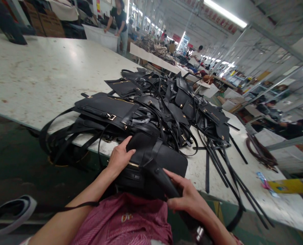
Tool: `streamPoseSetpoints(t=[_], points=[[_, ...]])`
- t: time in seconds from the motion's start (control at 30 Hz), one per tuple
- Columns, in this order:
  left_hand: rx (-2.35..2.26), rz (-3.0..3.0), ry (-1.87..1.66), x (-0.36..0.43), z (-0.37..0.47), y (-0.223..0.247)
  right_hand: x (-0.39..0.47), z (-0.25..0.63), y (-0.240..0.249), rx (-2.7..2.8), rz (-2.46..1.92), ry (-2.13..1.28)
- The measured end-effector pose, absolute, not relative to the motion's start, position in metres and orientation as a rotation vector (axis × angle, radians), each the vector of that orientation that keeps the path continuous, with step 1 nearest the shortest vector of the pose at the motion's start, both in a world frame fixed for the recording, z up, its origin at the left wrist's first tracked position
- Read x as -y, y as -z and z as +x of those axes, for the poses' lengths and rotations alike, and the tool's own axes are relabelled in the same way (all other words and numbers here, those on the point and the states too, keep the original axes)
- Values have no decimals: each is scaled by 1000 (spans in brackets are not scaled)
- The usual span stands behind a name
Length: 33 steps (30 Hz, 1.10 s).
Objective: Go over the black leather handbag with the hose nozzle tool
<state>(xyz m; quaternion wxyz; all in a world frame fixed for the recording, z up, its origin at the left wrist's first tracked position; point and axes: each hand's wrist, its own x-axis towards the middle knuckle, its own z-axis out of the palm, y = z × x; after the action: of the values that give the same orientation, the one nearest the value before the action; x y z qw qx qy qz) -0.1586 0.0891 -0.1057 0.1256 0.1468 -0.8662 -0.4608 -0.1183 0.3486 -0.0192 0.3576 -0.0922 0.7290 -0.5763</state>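
Observation:
A black handbag (164, 160) with a gold zip lies at the near edge of the white table (39, 78), partly over my lap. My left hand (120, 156) rests flat on its left end, fingers pressing the top near the zip. My right hand (189, 197) grips the bag's wide black strap (161, 177), which runs down toward me. Behind it lies a heap of black handbags (151, 112) with gold buckles and tangled straps.
Loose black straps (217, 160) fan out to the right of the heap. A yellow packet (291, 185) lies at the right edge. A person stands by a white bin (101, 35) at the far end. Other workers sit at right.

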Motion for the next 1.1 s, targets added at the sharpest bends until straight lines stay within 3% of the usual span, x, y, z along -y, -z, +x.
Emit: streamPoseSetpoints(t=[0.23,0.4,0.57,0.67,0.8,0.9,1.0,1.1], points=[[2575,425,1314,-90,-159,104,-330,-93,32,-1897,-335,1457],[2450,392,1588,-87,-156,94,-314,-96,19,-1920,-222,1659],[2179,124,1894,-79,-163,19,-355,-93,-6,-2118,-47,1960],[2134,-13,1639,-65,-168,-64,-385,-90,-17,-2306,121,1983],[2019,-23,838,-40,-165,-179,-408,-86,-18,-2373,241,2061],[1942,-71,390,-31,-162,-238,-411,-85,-9,-2328,263,2147],[1998,-265,246,-40,-168,-254,-409,-85,1,-2289,238,2200],[2327,-535,256,-65,-186,-211,-408,-84,7,-2245,247,2211]])
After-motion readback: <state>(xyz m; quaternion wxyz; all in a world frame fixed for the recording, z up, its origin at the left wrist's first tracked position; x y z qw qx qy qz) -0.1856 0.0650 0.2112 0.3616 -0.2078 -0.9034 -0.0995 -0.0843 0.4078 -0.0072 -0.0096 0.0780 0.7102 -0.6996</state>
